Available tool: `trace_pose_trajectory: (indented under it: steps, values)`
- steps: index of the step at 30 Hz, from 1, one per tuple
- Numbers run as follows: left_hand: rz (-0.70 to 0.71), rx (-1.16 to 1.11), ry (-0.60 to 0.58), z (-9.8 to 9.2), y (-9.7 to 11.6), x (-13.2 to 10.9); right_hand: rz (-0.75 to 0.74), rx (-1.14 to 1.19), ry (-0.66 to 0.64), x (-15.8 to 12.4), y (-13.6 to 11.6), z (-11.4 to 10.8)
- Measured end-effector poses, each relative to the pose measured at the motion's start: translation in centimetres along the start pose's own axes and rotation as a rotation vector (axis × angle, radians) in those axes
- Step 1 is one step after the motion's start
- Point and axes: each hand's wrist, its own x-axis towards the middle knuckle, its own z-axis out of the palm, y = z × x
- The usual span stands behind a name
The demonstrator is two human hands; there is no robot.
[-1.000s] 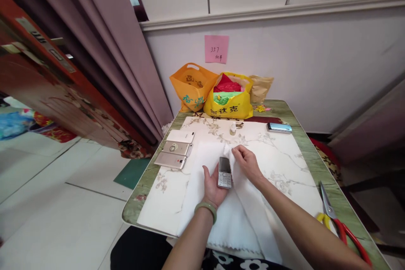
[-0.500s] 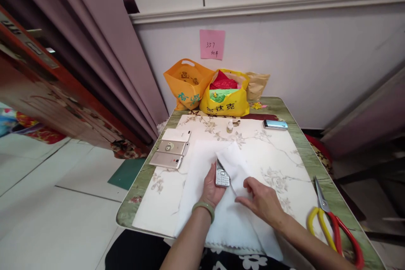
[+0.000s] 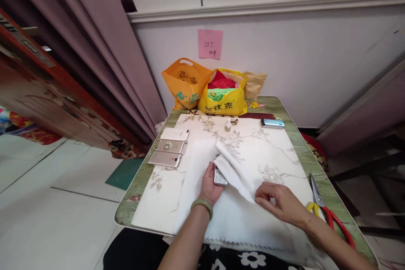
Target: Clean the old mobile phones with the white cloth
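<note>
My left hand, with a green bangle on the wrist, holds a small silver keypad phone over a white cloth spread on the table. A fold of that cloth covers the phone's upper part. My right hand pinches the cloth's edge to the right of the phone, lifting the fold off the table.
Three smartphones lie in a row on the table's left. A small bottle and a blue phone sit farther back. Orange and yellow bags stand against the wall. Scissors lie at the right edge.
My right hand has drawn the cloth from above the phone down and to the right. The fold now hides more of the phone. The left hand has kept its hold.
</note>
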Motion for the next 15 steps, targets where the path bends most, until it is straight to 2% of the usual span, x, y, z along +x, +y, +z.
trace_pose_trajectory:
  steps: [3, 6, 9, 11, 15]
  values:
    - [-0.009, 0.013, -0.028, -0.1, 0.0, -0.2, 0.048, 0.029, 0.173, 2.0, -0.9, 0.3]
    - [0.004, 0.023, -0.068, 0.0, 0.1, -0.5, 0.024, 0.065, 0.311, 5.8, -2.2, 2.3]
    - [-0.016, 0.013, -0.105, 0.1, 0.1, -0.7, 0.079, 0.045, 0.344, 9.6, -2.8, 4.7]
    - [-0.014, 0.003, -0.118, 0.1, 0.1, -0.8, 0.100, 0.043, 0.350, 11.1, -2.8, 5.5]
    - [0.002, -0.001, -0.131, 0.1, 0.1, -0.8, 0.109, 0.219, 0.420, 11.1, -3.1, 4.9]
